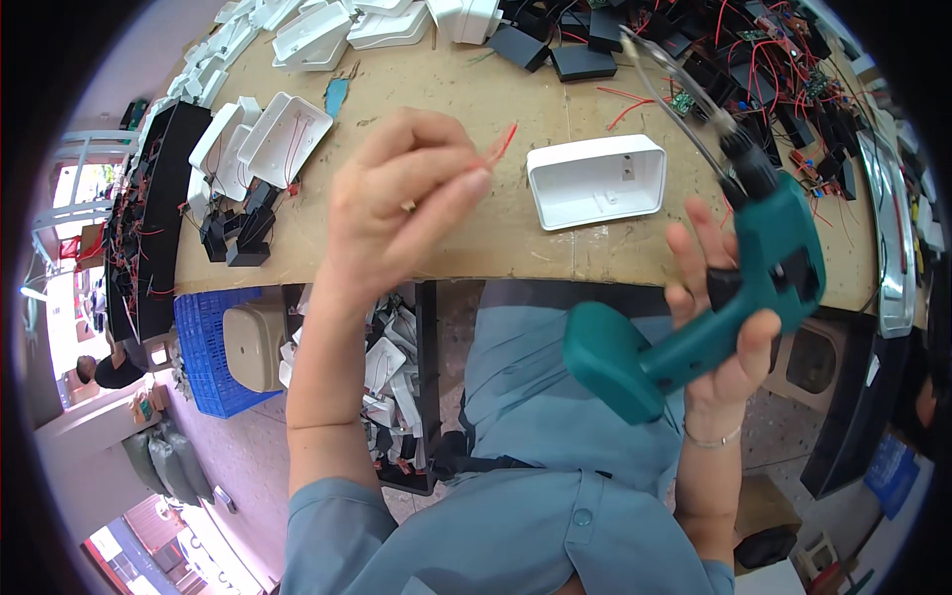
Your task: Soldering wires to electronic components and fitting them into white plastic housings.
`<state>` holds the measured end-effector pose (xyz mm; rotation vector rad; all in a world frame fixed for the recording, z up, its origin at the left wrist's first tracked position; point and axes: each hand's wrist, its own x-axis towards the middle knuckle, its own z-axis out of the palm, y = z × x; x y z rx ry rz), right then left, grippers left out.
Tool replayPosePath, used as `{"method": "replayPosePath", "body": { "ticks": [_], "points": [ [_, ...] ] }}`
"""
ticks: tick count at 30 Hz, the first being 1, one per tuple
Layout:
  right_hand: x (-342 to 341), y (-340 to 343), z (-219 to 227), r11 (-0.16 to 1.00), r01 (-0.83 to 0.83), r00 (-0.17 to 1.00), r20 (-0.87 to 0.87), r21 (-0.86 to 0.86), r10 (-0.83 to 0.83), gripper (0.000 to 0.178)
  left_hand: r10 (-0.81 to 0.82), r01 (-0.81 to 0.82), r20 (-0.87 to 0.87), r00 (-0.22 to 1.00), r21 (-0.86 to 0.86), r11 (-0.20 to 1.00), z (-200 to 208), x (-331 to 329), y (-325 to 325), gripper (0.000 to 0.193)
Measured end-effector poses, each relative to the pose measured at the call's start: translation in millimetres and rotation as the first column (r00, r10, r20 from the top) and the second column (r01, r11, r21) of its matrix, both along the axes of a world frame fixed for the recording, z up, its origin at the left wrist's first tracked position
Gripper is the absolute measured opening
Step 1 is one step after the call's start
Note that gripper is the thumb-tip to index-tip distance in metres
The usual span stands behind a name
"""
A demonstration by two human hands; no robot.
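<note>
Raised over the table, my left hand (412, 198) has its thumb and fingers pinched together on a short red wire (507, 144), which sticks out past the fingertips. In my right hand (729, 327) is a green pistol-shaped soldering gun (754, 263). Its long metal tip and a thin rod beside it point up and away, toward the far right. The fingers are partly uncurled around the handle near the black trigger. Between my hands, an open white plastic box (595, 159) rests on the table with its hollow facing me; neither hand touches it.
Several black boxes with red wires and small circuit boards crowd the back right (754, 79). White casings (312, 40) are stacked at the back left; wired ones (283, 144) lie nearer. A black tray (169, 208) stands at left. Below are a blue crate (213, 347) and a bin of casings (397, 377).
</note>
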<state>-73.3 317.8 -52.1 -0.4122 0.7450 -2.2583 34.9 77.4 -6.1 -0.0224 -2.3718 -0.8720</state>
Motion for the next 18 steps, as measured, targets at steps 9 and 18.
{"method": "replayPosePath", "body": {
  "ticks": [9,18],
  "points": [
    [2.9,-23.2,-2.0,0.992,0.041,0.999,-0.009,0.122,-0.040,0.077,-0.029,0.023,0.053,0.998,0.117,0.993,-14.3,-4.2,58.0,0.017],
    [0.3,-24.3,-4.4,0.996,0.024,0.999,0.027,0.091,-0.027,0.072,0.062,-0.071,0.056,0.996,0.164,0.984,-23.2,-13.8,73.6,0.014]
  ]
}}
